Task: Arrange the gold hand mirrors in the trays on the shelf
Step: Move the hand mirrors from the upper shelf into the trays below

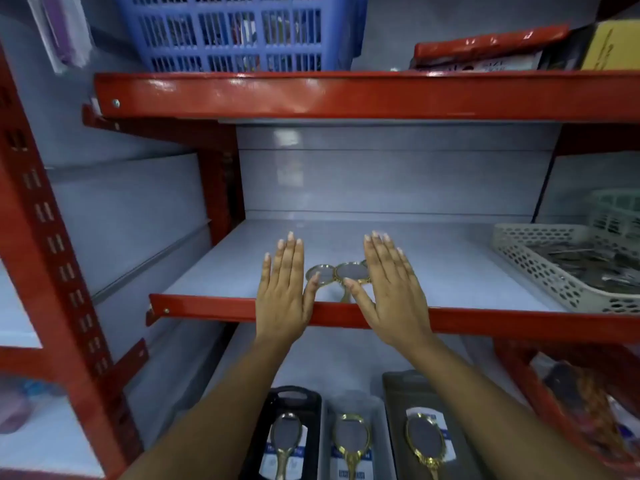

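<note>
Red-framed shelf (pixel 346 244) — wide bare room behind, holed basket (pixel 540 271) far right. Three trays (pixel 356 407) below each hold a mirror. Left hand (pixel 282 289) and right hand (pixel 391 289), flat and spread, flank loose gold mirrors (pixel 341 271) near the front lip — gathering likely; next, pinch one handle.

The red-edged shelf (pixel 221 308) carries gold mirrors (pixel 351 271) near its front edge and a perforated tray (pixel 540 271) at right. On the lower shelf (pixel 311 362), three trays (pixel 393 403) hold mirrors.
</note>
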